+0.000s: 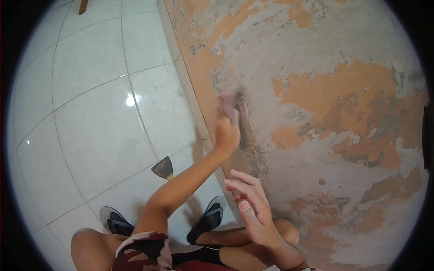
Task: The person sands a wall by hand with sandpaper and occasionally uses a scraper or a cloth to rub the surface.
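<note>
Head view: I have the left hand (228, 131) at the peeling wall (316, 153), beside a dark, worn strip; motion blur means I can't tell its grip or contact. The right hand (258, 217) is open and empty, fingers loosely bent, near the wall. The scraper (162, 168) lies on the tiled floor (99, 131), partly behind the left forearm. Rubbing brittle paint could drop flakes or scratch skin; a shifting foot might catch the blade.
</note>
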